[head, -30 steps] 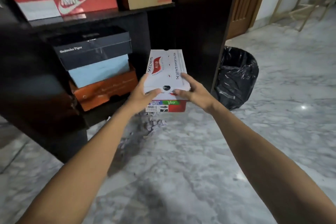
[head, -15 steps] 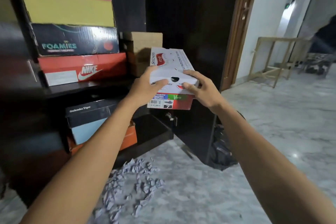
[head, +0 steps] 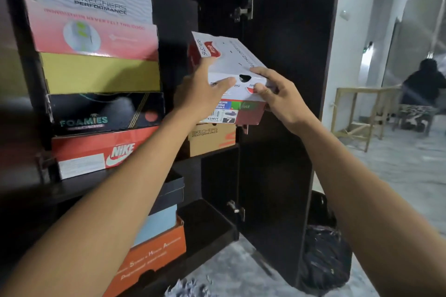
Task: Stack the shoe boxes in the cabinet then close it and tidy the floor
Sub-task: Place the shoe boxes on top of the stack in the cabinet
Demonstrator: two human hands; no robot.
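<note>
The dark cabinet (head: 284, 103) stands open, boxes stacked on its left shelves. Above a brown box (head: 212, 137), right of the stack, is the white Skechers box (head: 229, 60), tilted. The left hand (head: 200, 94) and right hand (head: 282, 99) grip its near end, fingers curled over the lid.

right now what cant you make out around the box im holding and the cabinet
- Head view: whether the white Skechers box already rests on the brown Skechers box; the left hand and right hand cover its lower edge.
- Small print on its end label: too small.
- Cabinet top: cut off by the frame edge.
- Shredded paper on the floor: cut off at the bottom edge.
- Black bin bag: partly behind the open door.
</note>
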